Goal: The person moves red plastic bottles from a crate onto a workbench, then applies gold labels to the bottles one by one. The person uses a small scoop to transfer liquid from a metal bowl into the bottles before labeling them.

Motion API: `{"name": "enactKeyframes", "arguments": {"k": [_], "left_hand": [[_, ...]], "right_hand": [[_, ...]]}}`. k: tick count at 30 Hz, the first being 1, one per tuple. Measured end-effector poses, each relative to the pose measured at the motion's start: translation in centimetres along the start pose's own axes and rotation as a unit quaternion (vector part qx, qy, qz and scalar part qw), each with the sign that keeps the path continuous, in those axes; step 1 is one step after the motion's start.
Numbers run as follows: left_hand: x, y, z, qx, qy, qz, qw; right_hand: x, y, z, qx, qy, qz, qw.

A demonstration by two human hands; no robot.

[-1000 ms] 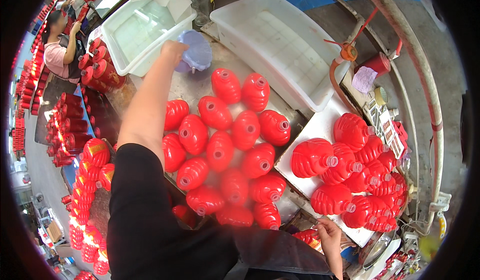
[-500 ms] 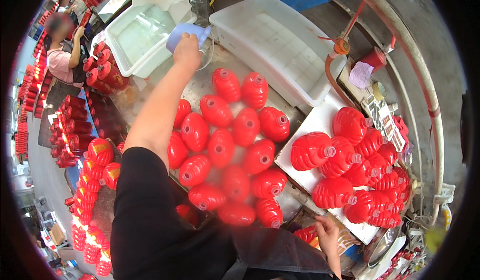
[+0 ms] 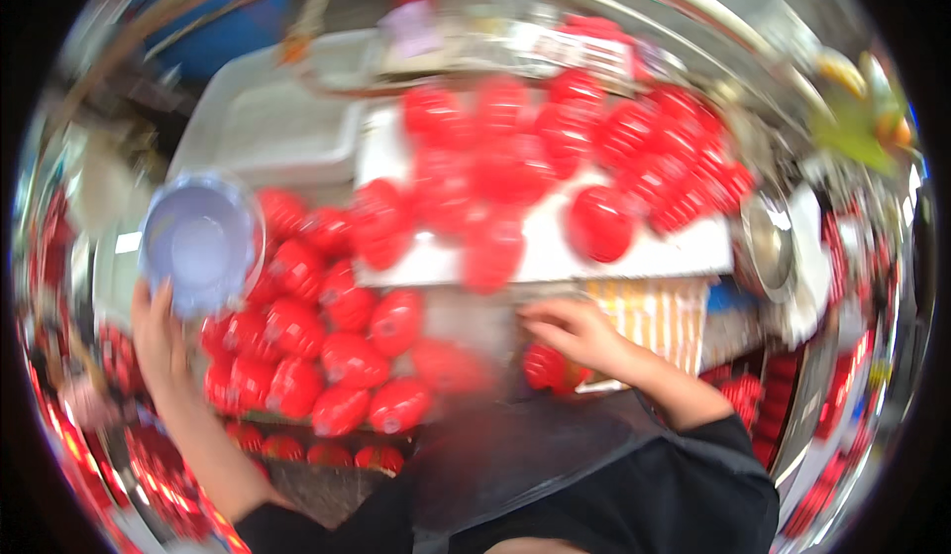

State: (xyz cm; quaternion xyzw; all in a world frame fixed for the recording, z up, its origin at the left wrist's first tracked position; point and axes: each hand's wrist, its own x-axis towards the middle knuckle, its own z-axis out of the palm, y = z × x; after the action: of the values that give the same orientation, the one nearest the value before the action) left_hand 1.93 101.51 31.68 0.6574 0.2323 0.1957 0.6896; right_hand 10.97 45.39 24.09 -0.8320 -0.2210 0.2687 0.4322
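My left hand (image 3: 166, 341) grips a pale blue plastic jug (image 3: 198, 242) at the left. The jug's wide mouth faces up toward me, over the near side of the tubs. Just right of it, a cluster of rounded red bottles (image 3: 294, 328) stands on the table. My right hand (image 3: 575, 334) hovers near the front edge of the white board with loosely stretched fingers and nothing visible in it. Below that hand is a red ribbed bottle (image 3: 543, 366). More red bottles (image 3: 600, 223) sit on the white board (image 3: 639, 257). Motion blur smears most details.
A translucent tub (image 3: 267, 163) lies behind the bottles. An orange-striped cloth or sheet (image 3: 649, 321) is right of my right hand, and a metal bowl (image 3: 768, 242) stands beyond the board. A pipe rail (image 3: 684, 4) curves across the back.
My view has swung to the right. The jug, still in my left hand, now shows its open mouth. My right hand has moved toward the board's front edge.
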Motion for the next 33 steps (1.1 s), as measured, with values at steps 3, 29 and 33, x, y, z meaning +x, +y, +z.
{"name": "enactKeyframes", "arguments": {"k": [3, 29, 33], "left_hand": [[-6.8, 2.2, 10.5, -0.009, -0.115, -0.019, 0.993], [-27.0, -8.1, 57.3, 0.122, -0.470, -0.226, 0.844], [-26.4, -10.4, 54.3, 0.165, -0.428, -0.271, 0.846]], "right_hand": [[-1.1, -0.2, -1.7, 0.062, 0.037, -0.120, 0.990], [-31.3, 25.4, -40.7, -0.341, 0.639, 0.199, 0.660], [-28.9, 30.8, -42.7, -0.397, 0.561, 0.268, 0.675]]}}
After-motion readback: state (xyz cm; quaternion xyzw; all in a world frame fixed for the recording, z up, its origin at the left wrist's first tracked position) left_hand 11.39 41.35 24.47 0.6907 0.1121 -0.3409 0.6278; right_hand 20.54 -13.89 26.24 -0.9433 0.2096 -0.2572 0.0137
